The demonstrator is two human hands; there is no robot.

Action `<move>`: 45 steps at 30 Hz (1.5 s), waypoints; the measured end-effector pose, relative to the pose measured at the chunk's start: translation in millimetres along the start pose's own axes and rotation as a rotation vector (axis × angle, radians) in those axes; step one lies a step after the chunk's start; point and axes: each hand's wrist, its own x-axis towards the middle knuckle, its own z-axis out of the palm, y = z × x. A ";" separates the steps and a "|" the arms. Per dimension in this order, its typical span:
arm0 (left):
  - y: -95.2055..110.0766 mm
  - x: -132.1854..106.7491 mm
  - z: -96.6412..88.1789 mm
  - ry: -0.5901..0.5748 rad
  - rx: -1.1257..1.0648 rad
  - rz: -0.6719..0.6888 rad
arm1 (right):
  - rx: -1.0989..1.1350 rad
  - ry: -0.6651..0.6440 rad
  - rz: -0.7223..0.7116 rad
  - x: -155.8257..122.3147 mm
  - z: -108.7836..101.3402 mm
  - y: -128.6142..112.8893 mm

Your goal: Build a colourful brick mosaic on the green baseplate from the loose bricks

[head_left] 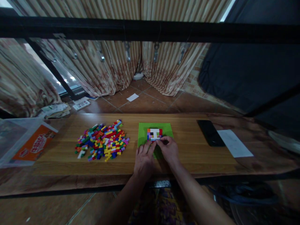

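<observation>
A green baseplate (pixel 142 127) lies on the wooden board, carrying a small block of toy bricks (pixel 154 131) in white, orange, red, purple and blue. My left hand (pixel 143 157) rests over the plate's near left part, fingers stretched forward, their tips at the near edge of the bricks. My right hand (pixel 169 150) is closed in a pinch at the near right edge of that block. Whatever sits between its thumb and finger is too small and covered to name. To the left spreads a pile of loose coloured bricks (pixel 103 140).
The wooden board (pixel 187 159) bears a black phone-like slab (pixel 210 132) at right, beside a white paper (pixel 234 143). A clear plastic box (pixel 14 131) with an orange label stands at left. A dark metal bar (pixel 150 29) crosses above, before striped curtains (pixel 112 65).
</observation>
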 end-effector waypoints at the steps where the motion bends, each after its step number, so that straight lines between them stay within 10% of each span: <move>1: -0.3 -0.2 -0.1 -0.006 -0.003 0.001 | 0.004 -0.011 -0.015 -0.4 -1.5 0.9; 14: -5.5 -2.3 -4.3 0.182 -0.325 -0.133 | 0.175 -0.073 -0.054 -1.2 -13.1 14.2; 45: -7.8 -3.2 0.7 0.089 -0.221 -0.071 | 0.063 -0.059 -0.195 -13.1 -11.0 12.1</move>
